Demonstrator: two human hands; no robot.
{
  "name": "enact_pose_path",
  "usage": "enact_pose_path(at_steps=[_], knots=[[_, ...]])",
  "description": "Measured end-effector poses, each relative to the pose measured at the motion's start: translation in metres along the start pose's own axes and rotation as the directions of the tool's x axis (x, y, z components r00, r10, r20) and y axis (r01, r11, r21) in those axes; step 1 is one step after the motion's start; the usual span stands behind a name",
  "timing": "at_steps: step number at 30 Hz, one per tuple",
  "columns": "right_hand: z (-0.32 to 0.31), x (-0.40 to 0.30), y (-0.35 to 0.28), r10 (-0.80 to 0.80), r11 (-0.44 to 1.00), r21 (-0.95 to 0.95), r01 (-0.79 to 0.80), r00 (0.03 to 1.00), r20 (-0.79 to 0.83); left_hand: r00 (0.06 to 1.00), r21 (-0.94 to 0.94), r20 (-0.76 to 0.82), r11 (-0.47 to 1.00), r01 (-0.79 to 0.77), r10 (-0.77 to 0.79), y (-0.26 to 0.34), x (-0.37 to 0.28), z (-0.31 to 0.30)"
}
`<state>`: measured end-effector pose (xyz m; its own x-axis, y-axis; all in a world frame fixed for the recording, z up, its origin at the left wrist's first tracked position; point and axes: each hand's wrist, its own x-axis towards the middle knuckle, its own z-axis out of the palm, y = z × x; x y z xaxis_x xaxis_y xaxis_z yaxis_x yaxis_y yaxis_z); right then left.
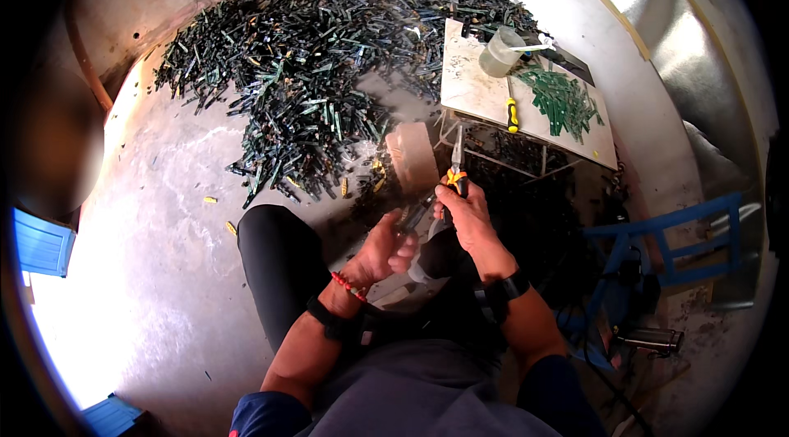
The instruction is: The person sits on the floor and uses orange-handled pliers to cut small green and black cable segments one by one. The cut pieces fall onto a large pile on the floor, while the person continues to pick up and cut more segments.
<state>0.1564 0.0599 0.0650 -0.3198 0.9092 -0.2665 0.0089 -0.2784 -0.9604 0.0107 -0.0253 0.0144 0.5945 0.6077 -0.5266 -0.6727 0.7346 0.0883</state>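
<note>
My right hand (467,212) is closed on a pair of long-nose pliers (457,172) with orange and black handles, its jaws pointing up, away from me. My left hand (385,246) holds a dark strip-like part (420,212), blurred, that slants up towards the pliers' handles. Just beyond both hands stands a translucent pinkish plastic container (413,153). On the low table at the right, a screwdriver (512,113) with a yellow and black handle lies beside a pile of green circuit-board strips (558,101).
A large heap of dark strip parts (308,61) covers the floor ahead. On the white low table (468,83) stands a plastic cup (500,52) of cloudy liquid. A blue metal frame (666,221) is at my right. Small yellow pieces (344,187) lie near the heap.
</note>
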Motion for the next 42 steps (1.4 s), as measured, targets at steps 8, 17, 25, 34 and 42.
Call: enact_pose_path(at_steps=[8, 17, 25, 34, 42], knots=[[-0.004, -0.011, -0.004, -0.21, 0.975, -0.094, 0.2, 0.972, -0.103, 0.996, 0.022, -0.052, 0.997, -0.076, 0.077, -0.001, 0.006, -0.002], [-0.009, -0.032, 0.011, -0.028, 0.998, -0.058, 0.019, 0.985, -0.169, 0.962, 0.039, -0.178, 0.978, -0.205, 0.209, 0.001, 0.006, -0.006], [-0.013, -0.088, 0.023, 0.242, 0.97, -0.001, -0.244, 0.96, 0.139, 0.853, 0.268, -0.295, 0.894, -0.359, 0.431, -0.002, 0.002, -0.004], [0.031, -0.106, 0.046, 0.185, 0.963, 0.176, -0.204, 0.975, 0.12, 0.761, 0.587, -0.15, 0.676, -0.445, 0.631, -0.009, 0.003, -0.007], [0.045, -0.106, 0.062, 0.287, 0.893, 0.312, -0.325, 0.944, 0.161, 0.695, 0.542, -0.218, 0.677, -0.498, 0.685, -0.009, 0.013, -0.008]])
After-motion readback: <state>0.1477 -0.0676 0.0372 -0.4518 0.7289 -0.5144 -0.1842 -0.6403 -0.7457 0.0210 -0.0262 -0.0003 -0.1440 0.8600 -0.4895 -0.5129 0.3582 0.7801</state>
